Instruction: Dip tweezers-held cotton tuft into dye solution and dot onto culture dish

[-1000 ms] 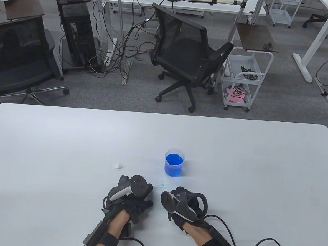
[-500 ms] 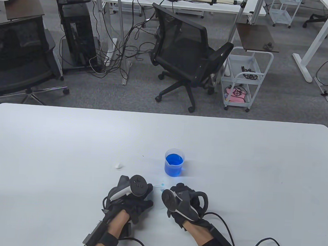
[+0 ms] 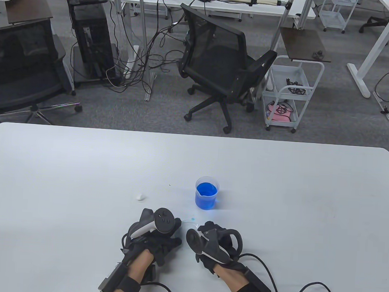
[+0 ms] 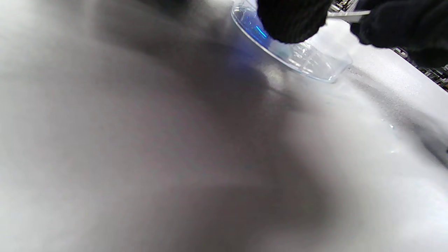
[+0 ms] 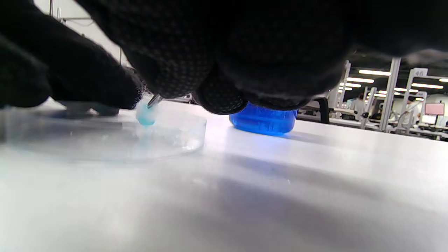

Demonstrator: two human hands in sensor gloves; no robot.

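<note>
Over the clear shallow plastic culture dish (image 5: 105,140), we pinch thin metal tweezers (image 5: 154,100) in our right hand (image 3: 216,244), pressing the blue-stained cotton tuft (image 5: 145,115) down; our left hand's (image 3: 156,236) fingers (image 4: 292,19) hold the rim.

Things on the table, counted
One beaker (image 3: 206,193), one dish (image 5: 168,134), two cotton tufts (image 3: 140,196) (image 5: 145,114), one pair of tweezers (image 5: 154,100), two hands (image 3: 152,237) (image 3: 218,246).

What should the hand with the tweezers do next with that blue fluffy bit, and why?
Probably dab down a little. In the right wrist view the blue cotton tuft hangs from the tweezers over the clear culture dish, at or just above its floor; contact is unclear. The left hand rests at the dish's edge, and the right hand grips the tweezers.
</note>
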